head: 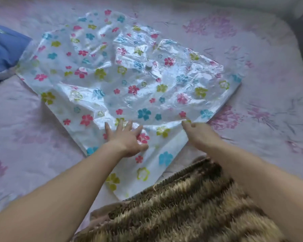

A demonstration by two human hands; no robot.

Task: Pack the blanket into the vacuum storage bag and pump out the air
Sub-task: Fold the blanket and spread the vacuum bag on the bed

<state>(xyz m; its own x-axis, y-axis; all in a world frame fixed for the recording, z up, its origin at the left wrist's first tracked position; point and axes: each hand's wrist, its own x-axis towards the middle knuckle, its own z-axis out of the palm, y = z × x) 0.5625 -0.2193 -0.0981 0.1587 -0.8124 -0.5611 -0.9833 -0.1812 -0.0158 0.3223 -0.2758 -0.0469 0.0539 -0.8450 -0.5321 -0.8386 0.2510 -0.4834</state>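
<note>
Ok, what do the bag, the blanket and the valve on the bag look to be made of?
The bag: thin clear plastic film, glossy, printed with coloured flowers; creases and glare show it.
The blanket: plush pile fabric, probably synthetic, matte, brown-striped; fuzzy fibres stand up.
The valve: seemingly hard plastic, pale grey; too small to be sure.

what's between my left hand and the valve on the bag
Only the bag's crinkled flowered plastic, head view; nothing rests on it between left hand and valve.
</note>
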